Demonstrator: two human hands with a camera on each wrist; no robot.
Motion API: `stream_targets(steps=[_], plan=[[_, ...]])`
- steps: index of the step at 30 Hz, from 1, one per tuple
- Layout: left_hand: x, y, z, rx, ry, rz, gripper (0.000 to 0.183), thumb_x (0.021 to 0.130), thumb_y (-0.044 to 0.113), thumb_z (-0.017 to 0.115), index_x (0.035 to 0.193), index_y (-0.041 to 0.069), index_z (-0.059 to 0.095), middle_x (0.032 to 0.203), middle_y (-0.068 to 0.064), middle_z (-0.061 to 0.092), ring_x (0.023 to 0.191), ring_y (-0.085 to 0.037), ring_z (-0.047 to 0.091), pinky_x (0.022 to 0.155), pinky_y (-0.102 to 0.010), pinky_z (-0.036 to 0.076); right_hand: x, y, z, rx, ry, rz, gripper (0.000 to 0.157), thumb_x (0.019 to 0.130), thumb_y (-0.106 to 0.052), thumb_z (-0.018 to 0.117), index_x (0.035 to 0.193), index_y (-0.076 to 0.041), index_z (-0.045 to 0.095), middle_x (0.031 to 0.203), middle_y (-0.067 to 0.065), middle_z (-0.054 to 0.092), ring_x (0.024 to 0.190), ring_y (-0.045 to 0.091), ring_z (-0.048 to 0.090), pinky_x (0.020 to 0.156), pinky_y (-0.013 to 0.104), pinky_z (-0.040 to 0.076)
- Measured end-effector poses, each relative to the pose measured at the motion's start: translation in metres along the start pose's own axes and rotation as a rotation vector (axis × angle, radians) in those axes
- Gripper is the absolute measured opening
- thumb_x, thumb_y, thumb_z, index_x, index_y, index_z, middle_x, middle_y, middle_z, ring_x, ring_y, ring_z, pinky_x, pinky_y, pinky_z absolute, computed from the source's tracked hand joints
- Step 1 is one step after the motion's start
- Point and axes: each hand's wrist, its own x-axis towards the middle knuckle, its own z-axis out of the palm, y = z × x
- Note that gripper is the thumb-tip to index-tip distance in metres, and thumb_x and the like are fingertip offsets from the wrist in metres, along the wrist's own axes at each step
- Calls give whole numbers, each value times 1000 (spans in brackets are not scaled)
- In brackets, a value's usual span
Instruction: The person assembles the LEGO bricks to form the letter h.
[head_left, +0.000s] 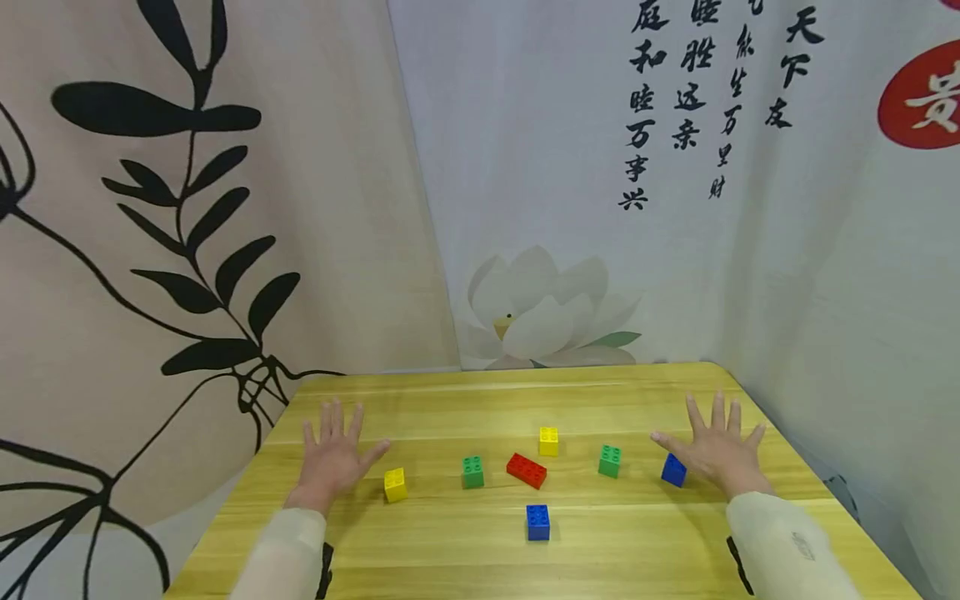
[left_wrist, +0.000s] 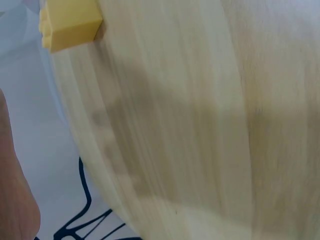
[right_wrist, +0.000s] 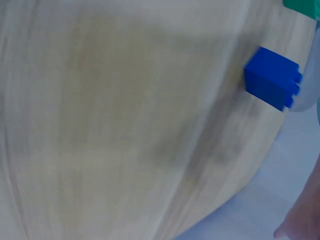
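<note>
My left hand (head_left: 332, 461) hovers over the left side of the table with its fingers spread and nothing held. Closest to it is a yellow brick (head_left: 395, 484), which also shows at the top of the left wrist view (left_wrist: 75, 22). On the right, my right hand (head_left: 720, 450) is spread in the same way, and a blue brick (head_left: 673, 470) lies just beside its thumb. Between the hands are a green brick (head_left: 472, 472), a longer red brick (head_left: 527, 471), another yellow brick (head_left: 549, 442), a second green brick (head_left: 609, 461) and a second blue brick (head_left: 537, 522).
The bricks lie apart on a wooden table (head_left: 450, 567). Its far edge stands close to a pale curtain (head_left: 337, 208) printed with dark leaves, a lotus flower (head_left: 551, 308) and black writing. Both sleeves are white, with a dark strap beneath each.
</note>
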Motion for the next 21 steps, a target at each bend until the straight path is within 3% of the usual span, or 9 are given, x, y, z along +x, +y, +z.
stream_targets(steps=[21], plan=[[6,10,-1,-7,-5,5,96,92,74,39,157,8,17,162,-30,1,150,-49,1,115,-73,-2,1,-15,-5,4,51,1,110,84,-84,39,158,-8,10,156,40,-9,140,63,-11,97,85,-12]])
